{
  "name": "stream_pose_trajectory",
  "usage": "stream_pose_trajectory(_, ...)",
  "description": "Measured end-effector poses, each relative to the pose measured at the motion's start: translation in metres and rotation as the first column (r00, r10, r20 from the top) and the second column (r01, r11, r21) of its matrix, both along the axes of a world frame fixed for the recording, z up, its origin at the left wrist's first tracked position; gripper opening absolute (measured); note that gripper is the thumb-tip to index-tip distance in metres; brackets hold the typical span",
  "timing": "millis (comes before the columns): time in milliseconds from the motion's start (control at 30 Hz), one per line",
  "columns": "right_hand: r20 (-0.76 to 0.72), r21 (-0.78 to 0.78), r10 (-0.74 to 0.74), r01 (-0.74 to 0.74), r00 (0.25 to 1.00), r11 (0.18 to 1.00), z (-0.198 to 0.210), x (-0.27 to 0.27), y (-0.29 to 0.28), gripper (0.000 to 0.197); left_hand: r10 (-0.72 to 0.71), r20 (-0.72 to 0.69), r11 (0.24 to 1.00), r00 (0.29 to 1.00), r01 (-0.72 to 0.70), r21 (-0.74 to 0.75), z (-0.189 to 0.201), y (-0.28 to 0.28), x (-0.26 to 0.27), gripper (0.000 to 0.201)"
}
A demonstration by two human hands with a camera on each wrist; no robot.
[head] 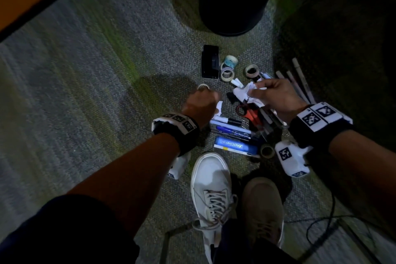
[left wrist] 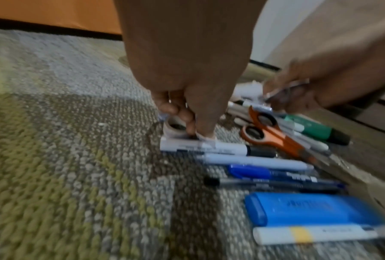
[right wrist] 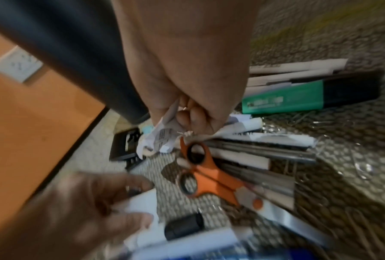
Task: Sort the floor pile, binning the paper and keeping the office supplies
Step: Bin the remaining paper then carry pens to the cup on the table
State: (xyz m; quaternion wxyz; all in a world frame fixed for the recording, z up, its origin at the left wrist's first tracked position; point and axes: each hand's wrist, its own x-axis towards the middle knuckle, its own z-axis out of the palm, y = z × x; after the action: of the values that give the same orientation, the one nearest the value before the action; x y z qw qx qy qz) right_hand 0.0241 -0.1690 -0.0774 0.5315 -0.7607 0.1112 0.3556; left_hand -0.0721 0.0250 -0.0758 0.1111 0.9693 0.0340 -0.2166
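**Q:** Right hand status?

**Me:** My right hand (head: 276, 96) is clenched round a crumpled paper ball (head: 246, 92). It's off the carpet (head: 85, 92), above the far end of the pile. The right wrist view shows print on the ball and my fingers wrapped round its top.

**Q:** Left?

**Me:** My left hand (head: 201, 105) is low at the pile's left side with the fingers curled. It pinches a white paper scrap (right wrist: 142, 202) between thumb and fingers. That view is blurred, so the grip is a best read. My fingertips (left wrist: 187, 121) also touch a small tape roll (left wrist: 174, 131) standing on the carpet.

**Q:** Bin?

**Me:** The black bin (head: 231, 0) stands on the carpet beyond the pile, well apart from both hands.

**Q:** Supplies?

**Me:** All are on the carpet.
- The orange scissors (head: 249, 113) lie mid-pile, below the paper ball.
- Pens and markers (head: 233, 129) lie in a row, just on the near side of my left hand.
- A blue case (head: 235, 147) sits at the near edge of the pile, by my white shoe (head: 212, 184).
- A green highlighter (right wrist: 282, 98) lies on the right side.
- Three tape rolls (head: 228, 68) sit beside a black box-shaped item (head: 210, 61) on the bin side. I can't tell what the item is.
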Motion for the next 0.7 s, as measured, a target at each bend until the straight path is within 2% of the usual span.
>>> stream_pose_trajectory(67,-0.036,0.035,-0.009,0.010,0.999,0.999,0.005,0.007,-0.004,0.004,-0.045,-0.008,0.998,0.999,0.046,0.040,0.010,-0.005,0.000,0.025)
stream_pose_trajectory(167,-0.032,0.036,0.028,-0.027,0.999,0.999,0.008,0.015,-0.010,0.024,-0.043,0.017,0.998,0.999,0.042,0.051,-0.002,-0.005,-0.003,0.019)
stream_pose_trajectory(233,0.009,0.006,0.044,-0.044,0.999,0.999,0.013,0.019,-0.015,0.023,-0.044,0.033,0.999,0.998,0.043,0.024,-0.006,-0.008,-0.002,0.012)
stream_pose_trajectory(267,0.022,-0.003,0.053,-0.053,0.998,0.999,0.015,0.020,-0.017,0.020,-0.019,0.016,1.000,1.000,0.019,-0.021,-0.003,-0.009,0.001,0.007)
stream_pose_trajectory(367,0.048,-0.025,0.079,-0.078,0.996,0.997,0.025,0.023,-0.024,0.014,0.114,0.022,0.988,0.993,-0.111,-0.110,0.011,-0.003,0.011,0.013)
stream_pose_trajectory(467,0.089,-0.017,0.115,-0.114,0.989,0.993,0.049,0.027,-0.030,0.017,0.275,0.055,0.938,0.960,-0.255,-0.237,0.044,0.013,0.024,0.009)
stream_pose_trajectory(533,0.138,-0.009,0.163,-0.164,0.977,0.986,0.076,0.031,-0.029,0.013,0.378,0.108,0.868,0.920,-0.311,-0.387,0.069,0.025,0.032,0.009)
stream_pose_trajectory(567,0.162,-0.015,0.197,-0.197,0.967,0.980,0.092,0.034,-0.028,0.009,0.407,0.152,0.839,0.901,-0.303,-0.453,0.083,0.030,0.035,0.011)
stream_pose_trajectory(667,0.259,-0.015,0.242,-0.246,0.935,0.969,0.143,0.047,-0.017,0.003,0.389,0.382,0.874,0.838,-0.205,-0.440,0.143,0.036,0.051,0.013)
stream_pose_trajectory(700,0.290,0.006,0.227,-0.239,0.930,0.971,0.161,0.051,-0.011,0.005,0.413,0.407,0.851,0.814,-0.186,-0.491,0.163,0.035,0.059,0.014)
